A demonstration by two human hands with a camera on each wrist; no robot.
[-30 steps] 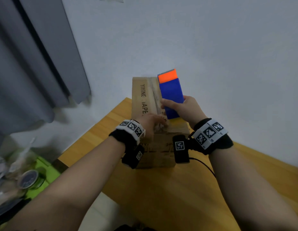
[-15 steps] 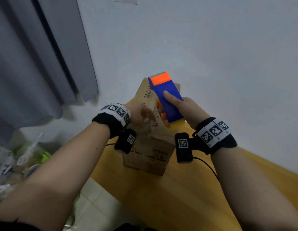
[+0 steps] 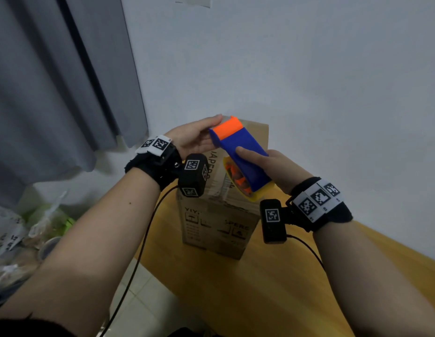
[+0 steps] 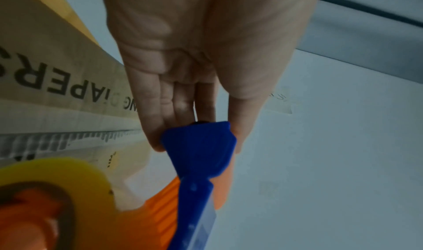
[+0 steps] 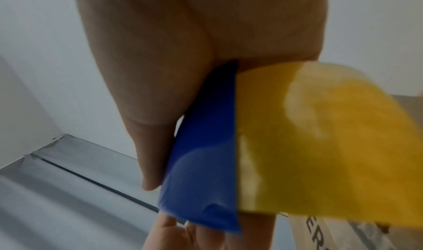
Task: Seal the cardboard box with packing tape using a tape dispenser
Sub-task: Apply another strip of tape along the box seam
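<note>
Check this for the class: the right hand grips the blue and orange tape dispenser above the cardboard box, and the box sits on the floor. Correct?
Not quite. In the head view the cardboard box sits on the wooden table, not the floor. The right hand does grip the tape dispenser above it.

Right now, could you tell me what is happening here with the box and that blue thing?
A person is sealing a cardboard box that stands on a wooden table. Their right hand grips a blue and orange tape dispenser held up above the box, with a yellow tape roll in it. Their left hand is at the dispenser's orange front end, fingers straight against it. Tape already runs along the box's top seam.
</note>
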